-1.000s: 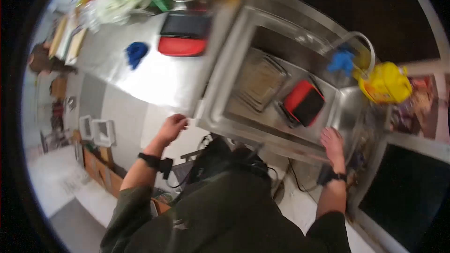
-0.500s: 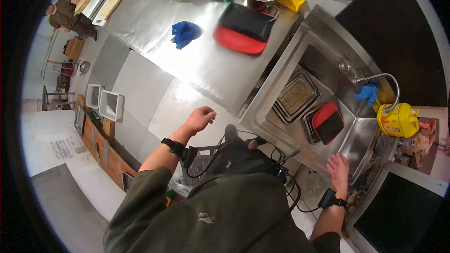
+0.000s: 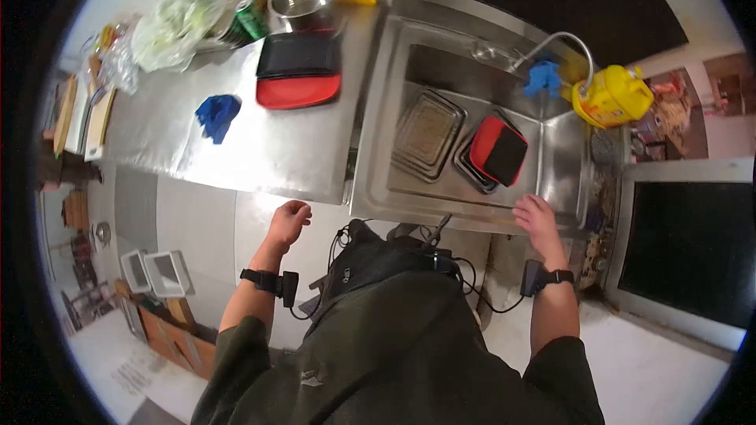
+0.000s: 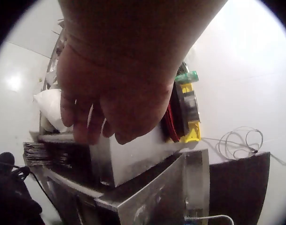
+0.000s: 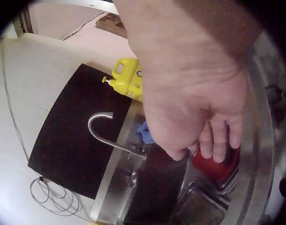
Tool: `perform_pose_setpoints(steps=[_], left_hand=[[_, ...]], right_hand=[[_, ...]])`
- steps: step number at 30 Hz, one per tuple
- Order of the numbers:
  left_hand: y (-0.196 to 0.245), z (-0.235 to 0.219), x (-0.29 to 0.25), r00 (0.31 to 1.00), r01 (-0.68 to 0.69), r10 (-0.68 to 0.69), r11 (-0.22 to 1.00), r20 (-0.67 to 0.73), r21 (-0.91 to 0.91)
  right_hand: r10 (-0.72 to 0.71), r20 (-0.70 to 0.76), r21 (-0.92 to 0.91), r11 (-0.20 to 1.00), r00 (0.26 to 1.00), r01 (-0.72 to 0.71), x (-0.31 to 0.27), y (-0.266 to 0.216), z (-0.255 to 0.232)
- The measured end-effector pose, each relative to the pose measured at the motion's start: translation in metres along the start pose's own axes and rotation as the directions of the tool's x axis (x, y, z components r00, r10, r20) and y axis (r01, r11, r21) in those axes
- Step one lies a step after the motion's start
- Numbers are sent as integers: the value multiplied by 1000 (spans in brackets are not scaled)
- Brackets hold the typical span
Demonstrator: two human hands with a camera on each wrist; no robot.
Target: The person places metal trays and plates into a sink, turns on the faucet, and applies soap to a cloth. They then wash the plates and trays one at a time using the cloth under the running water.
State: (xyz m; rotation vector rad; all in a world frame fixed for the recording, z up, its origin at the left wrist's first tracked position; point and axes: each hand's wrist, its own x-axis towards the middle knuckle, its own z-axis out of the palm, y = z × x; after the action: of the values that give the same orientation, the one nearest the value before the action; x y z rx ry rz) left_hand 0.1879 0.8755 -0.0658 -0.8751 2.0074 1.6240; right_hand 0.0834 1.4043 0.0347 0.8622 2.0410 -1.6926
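My left hand hangs in front of the steel table's front edge, fingers loosely bent and holding nothing. My right hand is held over the front rim of the steel sink, palm down with relaxed fingers and nothing in them. Just beyond it in the sink, a red and black tray lies tilted on several metal pans. To its left sits a stack of rectangular metal trays. In the right wrist view, the fingers overlap a red tray below.
A blue cloth and red and black trays lie on the steel table. Behind them stand a steel pot, a green can and bagged greens. A curved faucet and yellow jug border the sink.
The head view has swung, so the table and sink appear rotated and shifted left since half a second ago. Both hands stay empty; the trays look unmoved.
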Motion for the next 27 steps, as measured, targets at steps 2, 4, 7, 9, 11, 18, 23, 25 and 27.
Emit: perform_pose_setpoints(steps=[2, 4, 7, 9, 11, 18, 23, 25, 27], left_hand=[[10, 6, 4, 998, -44, 40, 993, 38, 110], [24, 13, 8, 993, -98, 87, 985, 80, 141], [41, 26, 13, 978, -181, 154, 961, 137, 210], [56, 36, 14, 963, -252, 214, 930, 164, 268], [58, 46, 21, 954, -275, 237, 935, 182, 225], [78, 96, 16, 950, -285, 243, 931, 197, 227], [83, 141, 1, 975, -216, 185, 921, 123, 324], [90, 160, -8, 986, -160, 134, 930, 99, 332], [105, 174, -16, 981, -189, 158, 909, 111, 372]], right_hand=[[-18, 24, -115, 993, 1000, 21, 4, 7, -4], [-45, 2, -204, 978, 999, 45, 5, 9, -5], [-53, 79, -523, 848, 996, 86, -3, 0, -15], [2, 86, -625, 779, 996, 53, -19, -25, -29], [89, 100, -719, 695, 991, 10, -36, -53, -50], [-15, 108, -805, 586, 994, 96, 3, -98, -170], [57, 155, -778, 623, 986, 86, 41, -110, -192], [79, 240, -771, 621, 968, 140, 58, -114, -208], [135, 242, -803, 584, 961, 120, 56, -148, -227]])
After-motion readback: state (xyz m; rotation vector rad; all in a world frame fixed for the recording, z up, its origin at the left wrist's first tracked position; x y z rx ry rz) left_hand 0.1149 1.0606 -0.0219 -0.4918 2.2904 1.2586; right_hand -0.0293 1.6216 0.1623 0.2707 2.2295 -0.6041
